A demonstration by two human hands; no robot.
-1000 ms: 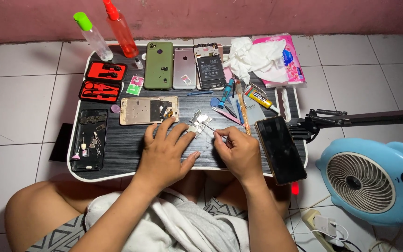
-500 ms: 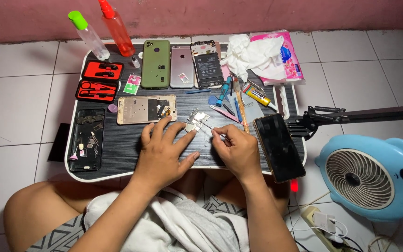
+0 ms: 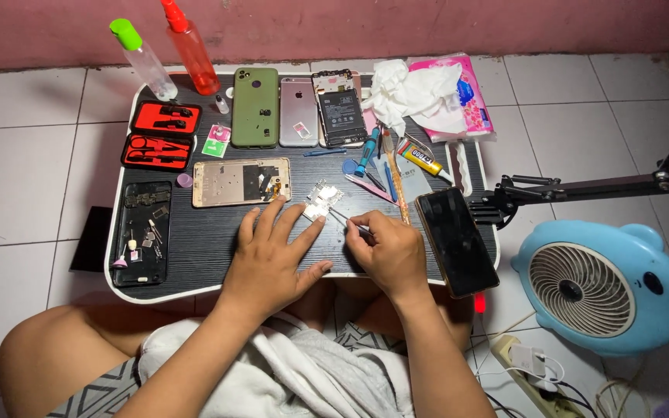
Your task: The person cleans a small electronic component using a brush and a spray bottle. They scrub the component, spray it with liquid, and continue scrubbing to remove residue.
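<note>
Since the earlier pictures your hands have barely shifted: both stay low at the near middle of the table, and the small silver part has kept its place just ahead of them.

That small silver metal part (image 3: 321, 198) lies flat on the black lap table (image 3: 218, 248), between the gold phone frame (image 3: 240, 183) on its left and the black phone (image 3: 456, 240) lying face up on its right. Your left hand (image 3: 272, 259) rests palm down with fingers spread apart, its fingertips reaching up to the part's near edge; whether they press on it or only touch it cannot be told. Your right hand (image 3: 387, 251) sits just beside it, fingers curled together and pinched on a thin metal tool (image 3: 344, 219), whose tip points up and left at the part. The two hands are close but not touching.

Farther out, a dark opened phone body (image 3: 142, 231) with loose screws lies at the left edge, with two red tool cases (image 3: 160, 133) behind it. Along the far edge stand a green phone (image 3: 255, 106), a silver phone (image 3: 298, 111) and an opened phone showing its battery (image 3: 340, 107), with crumpled white tissue (image 3: 412, 93) beside them. Two spray bottles (image 3: 166, 54) stand at the far left corner. A blue fan (image 3: 605, 286) sits on the tiled floor to your right.
</note>
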